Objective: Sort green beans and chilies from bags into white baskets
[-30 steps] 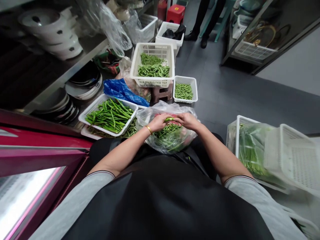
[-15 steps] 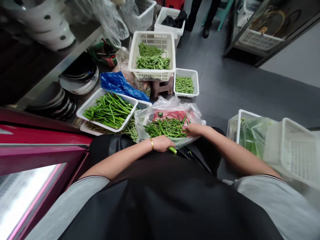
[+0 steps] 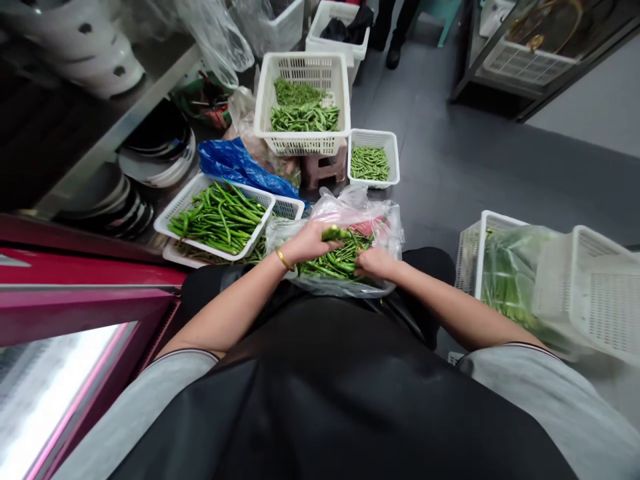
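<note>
Both bare forearms reach inward and forward from short grey sleeves, meeting in front of the person's dark-clad torso (image 3: 325, 400). The left hand (image 3: 307, 243) sits slightly farther out, back of the hand up, with its fingers (image 3: 320, 235) curled toward the right. A gold bangle (image 3: 285, 260) circles the left wrist (image 3: 276, 257). The right hand (image 3: 375, 263) sits a little nearer, knuckles up, fingers bent downward and partly hidden. The two hands are just beside each other, not touching. The left forearm (image 3: 225, 313) and right forearm (image 3: 450, 313) angle toward each other, elbows wide of the body.
</note>
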`<control>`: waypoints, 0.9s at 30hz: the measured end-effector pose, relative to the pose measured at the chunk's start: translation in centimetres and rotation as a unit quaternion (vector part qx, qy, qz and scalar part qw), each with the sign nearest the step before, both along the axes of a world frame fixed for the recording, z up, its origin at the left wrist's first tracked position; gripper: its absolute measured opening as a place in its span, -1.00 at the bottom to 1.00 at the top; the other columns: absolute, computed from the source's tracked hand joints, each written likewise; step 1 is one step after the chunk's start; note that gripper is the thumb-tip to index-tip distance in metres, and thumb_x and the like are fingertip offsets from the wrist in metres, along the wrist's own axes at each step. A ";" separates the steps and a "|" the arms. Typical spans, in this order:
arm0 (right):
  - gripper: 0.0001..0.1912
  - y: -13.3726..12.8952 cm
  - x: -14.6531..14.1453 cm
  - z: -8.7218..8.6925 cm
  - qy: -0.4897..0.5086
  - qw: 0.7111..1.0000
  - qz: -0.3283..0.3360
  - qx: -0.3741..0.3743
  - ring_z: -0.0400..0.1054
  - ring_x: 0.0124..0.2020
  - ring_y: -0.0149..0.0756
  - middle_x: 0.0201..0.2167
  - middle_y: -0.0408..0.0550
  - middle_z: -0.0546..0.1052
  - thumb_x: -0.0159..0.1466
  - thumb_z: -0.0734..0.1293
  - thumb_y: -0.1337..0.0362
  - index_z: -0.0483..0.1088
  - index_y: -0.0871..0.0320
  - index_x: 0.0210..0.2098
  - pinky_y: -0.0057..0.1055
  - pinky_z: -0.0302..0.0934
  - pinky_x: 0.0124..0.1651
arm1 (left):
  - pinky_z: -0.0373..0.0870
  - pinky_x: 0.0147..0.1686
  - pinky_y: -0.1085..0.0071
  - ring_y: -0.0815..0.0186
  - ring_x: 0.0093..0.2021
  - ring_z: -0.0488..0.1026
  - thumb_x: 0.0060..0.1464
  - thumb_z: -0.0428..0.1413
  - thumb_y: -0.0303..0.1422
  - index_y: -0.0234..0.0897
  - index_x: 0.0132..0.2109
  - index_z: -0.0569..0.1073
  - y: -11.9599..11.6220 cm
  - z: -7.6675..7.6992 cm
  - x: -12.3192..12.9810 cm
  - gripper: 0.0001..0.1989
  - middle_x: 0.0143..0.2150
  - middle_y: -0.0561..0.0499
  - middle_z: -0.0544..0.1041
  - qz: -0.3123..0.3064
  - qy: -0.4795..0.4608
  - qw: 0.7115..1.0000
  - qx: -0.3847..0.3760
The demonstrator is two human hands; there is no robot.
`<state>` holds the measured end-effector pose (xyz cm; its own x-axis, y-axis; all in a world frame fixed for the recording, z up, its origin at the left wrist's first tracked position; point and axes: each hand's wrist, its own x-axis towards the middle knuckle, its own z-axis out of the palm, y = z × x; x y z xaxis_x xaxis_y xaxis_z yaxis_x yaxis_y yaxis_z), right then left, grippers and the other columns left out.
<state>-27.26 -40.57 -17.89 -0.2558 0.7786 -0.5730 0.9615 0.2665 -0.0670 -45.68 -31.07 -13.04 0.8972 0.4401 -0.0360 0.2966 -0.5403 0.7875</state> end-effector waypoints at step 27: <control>-0.74 1.2 3.6 4.1 0.190 0.945 -0.159 0.213 0.36 -0.33 -0.26 -0.35 0.05 0.51 0.34 0.15 0.18 0.38 0.22 -0.25 -0.39 0.18 -0.24 | 0.36 -0.21 0.39 0.32 -0.31 0.42 -0.03 0.17 -0.27 -0.37 -0.27 0.45 1.4 -0.8 0.4 -0.77 -0.33 -0.02 0.48 0.131 -0.097 0.985 -0.056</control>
<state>-23.67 -39.32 -13.80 -0.0937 0.9900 -0.1050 0.9255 0.0478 -0.3758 -45.25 -29.62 -13.85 0.7475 0.6612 0.0634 0.2531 -0.3717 0.8932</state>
